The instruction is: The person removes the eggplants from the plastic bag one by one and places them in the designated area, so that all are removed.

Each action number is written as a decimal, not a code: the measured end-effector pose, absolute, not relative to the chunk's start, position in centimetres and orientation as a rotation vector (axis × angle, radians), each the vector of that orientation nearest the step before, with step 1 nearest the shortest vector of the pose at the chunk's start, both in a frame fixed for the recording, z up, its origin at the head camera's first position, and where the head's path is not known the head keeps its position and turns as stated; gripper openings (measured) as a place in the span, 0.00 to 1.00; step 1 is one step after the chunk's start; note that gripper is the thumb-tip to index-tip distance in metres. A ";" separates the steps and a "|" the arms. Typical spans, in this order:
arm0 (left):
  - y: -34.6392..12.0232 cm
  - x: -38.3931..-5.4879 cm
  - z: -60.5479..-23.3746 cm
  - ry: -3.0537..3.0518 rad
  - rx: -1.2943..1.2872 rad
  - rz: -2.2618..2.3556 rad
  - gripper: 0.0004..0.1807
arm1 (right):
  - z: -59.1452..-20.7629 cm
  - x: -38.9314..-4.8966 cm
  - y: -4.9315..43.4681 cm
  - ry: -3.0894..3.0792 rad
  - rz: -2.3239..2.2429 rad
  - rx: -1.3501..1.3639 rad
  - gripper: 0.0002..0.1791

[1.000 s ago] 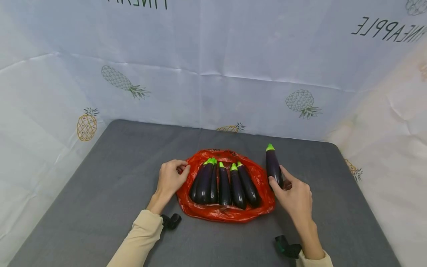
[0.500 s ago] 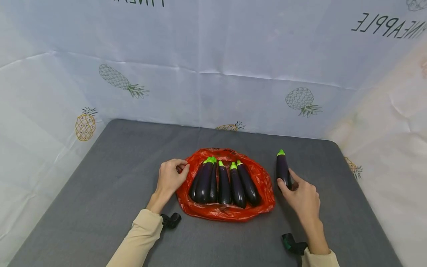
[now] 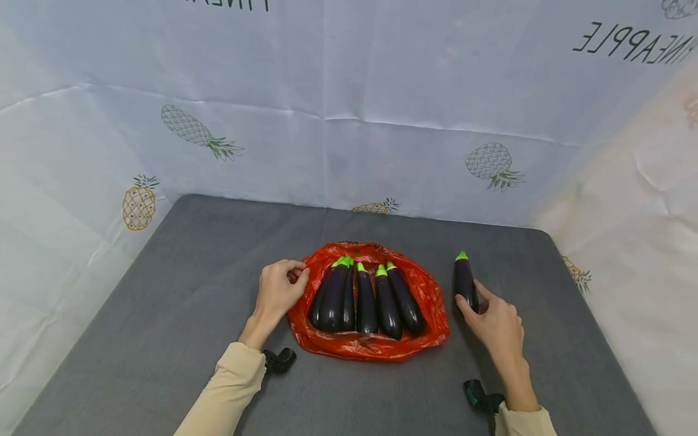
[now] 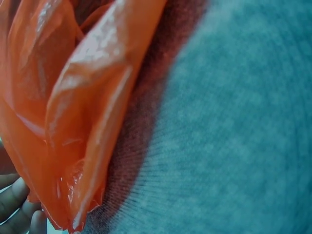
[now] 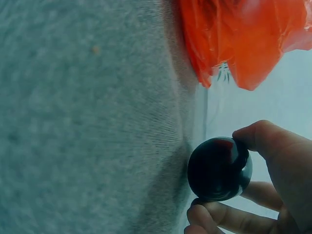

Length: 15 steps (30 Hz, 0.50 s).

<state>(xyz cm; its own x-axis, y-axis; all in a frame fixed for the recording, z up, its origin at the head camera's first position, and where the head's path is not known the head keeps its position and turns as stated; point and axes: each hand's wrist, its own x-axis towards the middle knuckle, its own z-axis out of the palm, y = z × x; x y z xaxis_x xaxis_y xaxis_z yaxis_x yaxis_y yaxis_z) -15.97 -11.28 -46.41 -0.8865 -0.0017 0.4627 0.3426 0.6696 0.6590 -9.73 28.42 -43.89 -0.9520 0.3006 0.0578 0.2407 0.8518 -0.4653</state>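
An open red plastic bag (image 3: 354,350) lies on the grey table, holding several dark purple eggplants (image 3: 366,306) with green stem ends. At its left rim my left hand (image 3: 275,293) pinches the edge between thumb and fingers; in the left wrist view the red plastic (image 4: 87,102) largely fills the left side, with fingertips (image 4: 18,190) against it. To the right of the bag, my right hand (image 3: 495,327) grips a single eggplant (image 3: 464,281) near its thick end, stem pointing away. That rounded end (image 5: 219,170) faces the right wrist camera. Whether it touches the table is unclear.
The grey table (image 3: 180,339) extends around the bag on all sides. Behind and beside it hangs a pale cloth (image 3: 382,72) printed with pineapples. Black camera mounts (image 3: 280,361) sit at both wrists, close above the tabletop.
My right hand has carried the single eggplant rightward, away from the bag, and slightly toward me, slowing in the last half second. The left hand and the bag stay nearly still.
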 end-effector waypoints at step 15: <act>-11.4 -16.0 -46.7 -2.457 -0.258 -1.097 0.04 | -44.7 -9.8 28.4 -2.862 0.797 -0.498 0.35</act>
<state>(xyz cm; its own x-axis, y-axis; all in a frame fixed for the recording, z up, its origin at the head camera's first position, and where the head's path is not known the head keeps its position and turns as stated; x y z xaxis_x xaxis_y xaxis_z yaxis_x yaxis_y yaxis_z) -16.05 -11.44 -46.71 -0.8880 -0.0074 0.4598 0.3374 0.6690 0.6622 -9.79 28.40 -44.65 -0.9372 0.3471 0.0350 0.2790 0.8061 -0.5219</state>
